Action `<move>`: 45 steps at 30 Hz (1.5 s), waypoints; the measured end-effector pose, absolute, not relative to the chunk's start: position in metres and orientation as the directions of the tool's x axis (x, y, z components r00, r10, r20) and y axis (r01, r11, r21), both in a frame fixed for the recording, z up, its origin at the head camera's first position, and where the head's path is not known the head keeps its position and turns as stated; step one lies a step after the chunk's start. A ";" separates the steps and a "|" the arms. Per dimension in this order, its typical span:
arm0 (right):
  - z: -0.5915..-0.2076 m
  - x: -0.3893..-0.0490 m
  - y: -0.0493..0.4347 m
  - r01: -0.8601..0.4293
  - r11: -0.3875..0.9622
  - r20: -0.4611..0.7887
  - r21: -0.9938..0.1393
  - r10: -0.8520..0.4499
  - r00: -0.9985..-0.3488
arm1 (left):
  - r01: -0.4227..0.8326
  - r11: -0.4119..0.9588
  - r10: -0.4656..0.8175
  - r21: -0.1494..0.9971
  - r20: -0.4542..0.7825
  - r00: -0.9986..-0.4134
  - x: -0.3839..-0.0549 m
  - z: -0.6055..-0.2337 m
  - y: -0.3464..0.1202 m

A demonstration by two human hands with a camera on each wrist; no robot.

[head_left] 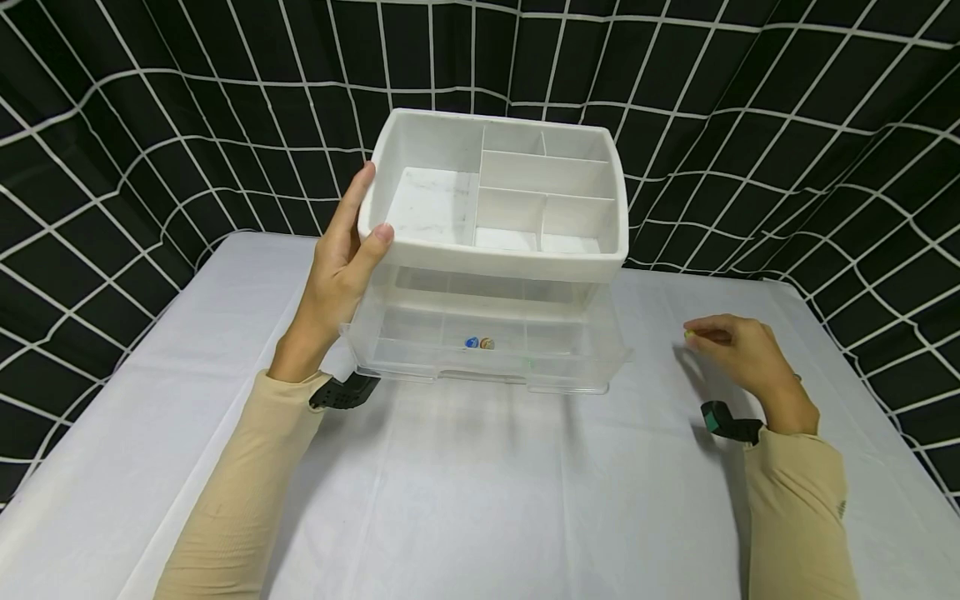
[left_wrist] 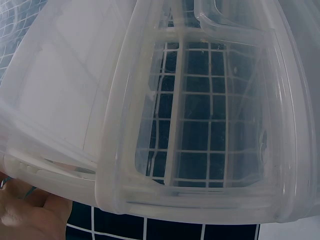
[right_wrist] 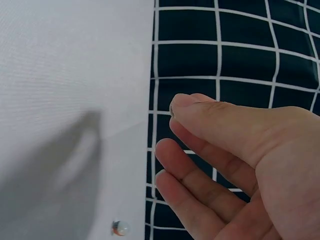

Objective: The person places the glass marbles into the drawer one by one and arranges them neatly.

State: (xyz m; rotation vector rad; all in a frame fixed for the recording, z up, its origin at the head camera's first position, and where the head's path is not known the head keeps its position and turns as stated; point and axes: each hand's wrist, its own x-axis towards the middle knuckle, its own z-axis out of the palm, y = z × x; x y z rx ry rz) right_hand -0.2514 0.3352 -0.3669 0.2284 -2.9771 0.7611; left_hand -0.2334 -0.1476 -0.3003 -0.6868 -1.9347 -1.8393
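My left hand (head_left: pixel 341 267) grips the left side of a white plastic organizer (head_left: pixel 495 260), thumb on its front rim and fingers along the side. Below the divided top, a clear drawer (head_left: pixel 405 354) stands pulled out. In it lie a blue marble (head_left: pixel 471 342) and an orange-brown marble (head_left: pixel 487 343). To the right, above the cloth, my right hand (head_left: pixel 738 354) pinches a tiny yellow-green piece (head_left: pixel 688 333) between thumb and index finger; most of it is hidden. In the right wrist view, the other fingers (right_wrist: pixel 187 200) are loosely bent.
A clear marble with coloured streaks (right_wrist: pixel 120 228) lies on the white cloth (head_left: pixel 465 500) near my right hand. Black fabric with a white grid (head_left: pixel 300 108) rises behind the table and on both sides. The open drawer juts out toward me.
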 end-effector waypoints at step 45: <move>-0.314 -0.230 0.298 -0.329 0.852 0.301 -0.407 -0.215 -0.929 | 0.583 0.035 0.085 0.812 0.579 -0.811 -0.233 -0.300 -0.147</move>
